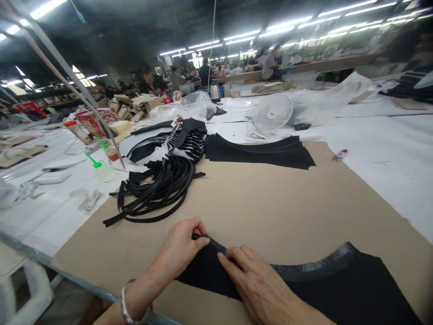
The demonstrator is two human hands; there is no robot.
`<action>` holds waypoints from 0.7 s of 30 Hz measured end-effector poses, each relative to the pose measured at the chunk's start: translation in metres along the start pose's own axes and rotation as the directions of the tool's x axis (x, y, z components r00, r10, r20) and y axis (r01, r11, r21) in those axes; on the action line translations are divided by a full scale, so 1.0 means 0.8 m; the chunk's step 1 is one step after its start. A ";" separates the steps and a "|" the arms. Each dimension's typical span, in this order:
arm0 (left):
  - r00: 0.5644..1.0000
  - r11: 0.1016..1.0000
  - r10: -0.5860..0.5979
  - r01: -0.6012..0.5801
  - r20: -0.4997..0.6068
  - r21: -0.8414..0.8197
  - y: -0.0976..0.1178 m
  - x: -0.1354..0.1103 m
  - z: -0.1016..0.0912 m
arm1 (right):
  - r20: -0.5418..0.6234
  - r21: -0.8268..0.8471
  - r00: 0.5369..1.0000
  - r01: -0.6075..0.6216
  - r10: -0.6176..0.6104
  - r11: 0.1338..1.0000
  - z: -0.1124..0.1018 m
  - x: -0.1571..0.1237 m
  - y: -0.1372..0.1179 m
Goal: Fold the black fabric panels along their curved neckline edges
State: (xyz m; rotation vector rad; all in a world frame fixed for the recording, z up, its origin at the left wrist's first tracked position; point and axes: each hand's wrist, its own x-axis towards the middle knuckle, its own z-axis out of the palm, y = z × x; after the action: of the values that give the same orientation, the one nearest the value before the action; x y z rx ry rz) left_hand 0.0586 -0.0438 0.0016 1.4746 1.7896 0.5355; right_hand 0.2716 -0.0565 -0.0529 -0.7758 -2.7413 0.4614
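A black fabric panel [324, 293] with a curved upper edge lies on the brown board [277, 203] in front of me. Along that curve runs a shiny dark strip [304, 270]. My left hand [184, 248], a bangle on its wrist, pinches the panel's far left corner between thumb and fingers. Beside it my right hand [252, 275] rests on the panel, its fingers bent over the edge strip and pressing it. Beyond my hands lie a coil of black straps [155, 192] and a stack of black curved panels [257, 151].
A white fan [273, 113] stands behind the stack. At left are a green-tipped bottle [103, 170], a slanting metal pole [98, 117] and striped black pieces [189, 142]. A small pink tool [341, 154] lies at right. Several people are at far tables.
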 end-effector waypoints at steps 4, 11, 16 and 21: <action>0.997 0.997 -0.062 0.064 0.054 -0.042 -0.004 0.004 0.001 | -0.002 -0.002 1.000 -0.012 0.012 1.000 -0.001 0.001 -0.001; 0.990 0.992 -0.116 0.119 0.074 -0.032 -0.005 0.004 -0.002 | -0.021 0.017 1.000 -0.014 0.014 1.000 -0.005 0.001 -0.001; 0.990 0.992 -0.090 0.098 0.107 -0.081 0.009 0.001 -0.005 | -0.030 0.052 0.999 -0.015 0.017 0.999 -0.007 0.000 0.000; 0.993 0.985 -0.073 0.087 0.098 -0.150 0.016 -0.002 0.002 | -0.024 0.071 0.999 -0.027 0.029 0.997 -0.009 -0.001 -0.001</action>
State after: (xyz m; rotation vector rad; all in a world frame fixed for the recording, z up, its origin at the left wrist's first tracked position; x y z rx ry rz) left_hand 0.0684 -0.0423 0.0103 1.2961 1.6890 0.5435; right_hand 0.2744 -0.0558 -0.0459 -0.7976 -2.6791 0.5473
